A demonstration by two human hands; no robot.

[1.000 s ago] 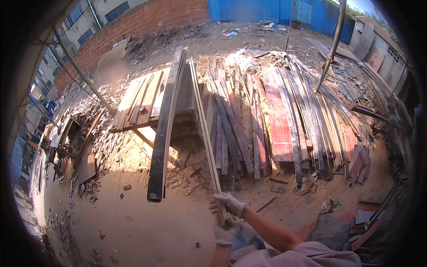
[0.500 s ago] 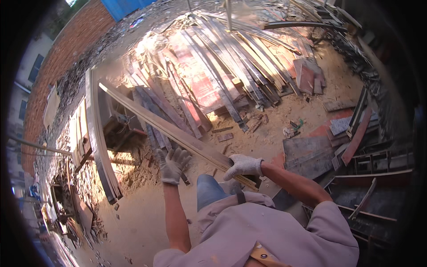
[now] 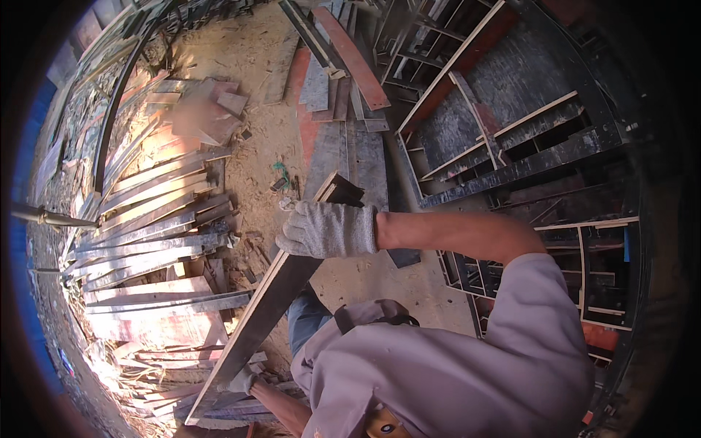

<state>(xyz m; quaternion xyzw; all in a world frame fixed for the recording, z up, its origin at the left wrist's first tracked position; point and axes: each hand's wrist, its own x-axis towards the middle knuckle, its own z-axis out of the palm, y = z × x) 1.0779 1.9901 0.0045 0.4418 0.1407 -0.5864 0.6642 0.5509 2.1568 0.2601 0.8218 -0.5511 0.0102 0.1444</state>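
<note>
A long stack of thin wooden planks (image 3: 255,314), dark-faced with pale edges, slants across in front of me from lower left to upper middle. My right hand (image 3: 328,230), in a grey knit glove, is closed over it near its far end, fingers wrapped across the top. Toward the near lower-left end, my left hand (image 3: 239,381), gloved too, grips the planks from the side; part of its fingers is hidden by them.
Loose strips and boards (image 3: 153,244) lie heaped on the left over sawdust-covered ground (image 3: 255,139). Ahead are flat dark panels (image 3: 350,157) and a red board (image 3: 350,55). Large black framed panels (image 3: 504,95) with wooden ribs stack up on the right. A metal pole (image 3: 51,217) juts in at left.
My view has swung to the right, toward the framed panels. The plank stack has turned with me. My left hand, open and off the planks before, now holds them; my right keeps its grip.
</note>
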